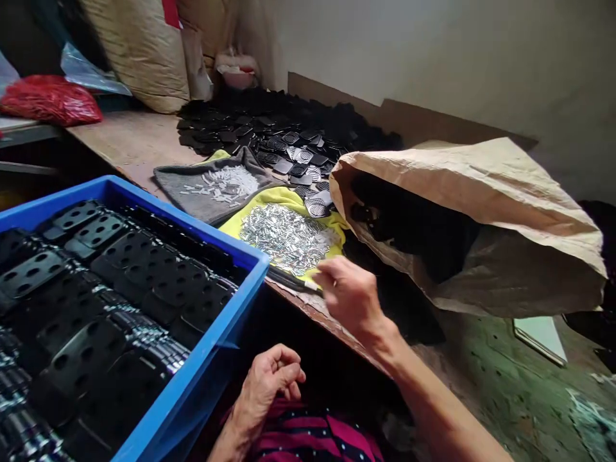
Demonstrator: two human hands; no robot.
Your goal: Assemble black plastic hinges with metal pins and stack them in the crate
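Note:
Just over the near right edge of a heap of small shiny metal pins [289, 234], my right hand [351, 295] has its fingers closed in a pinch. Whatever is between those fingertips, if anything, is hidden. The pins lie on a yellow cloth [257, 202] at the table edge. My left hand [272, 378] hovers lower, above my lap, with thumb and fingers curled together; I cannot make out anything in it. Left of it stands a blue crate [260, 269] packed with rows of black pedal-shaped pieces with round holes [89, 346].
Small white pieces [226, 183] rest on a grey cloth [176, 186]. Behind them spreads a large pile of flat black pads [269, 119]. An open brown paper sack [510, 186] with dark contents lies at the right. A red bag [51, 99] sits at the far left.

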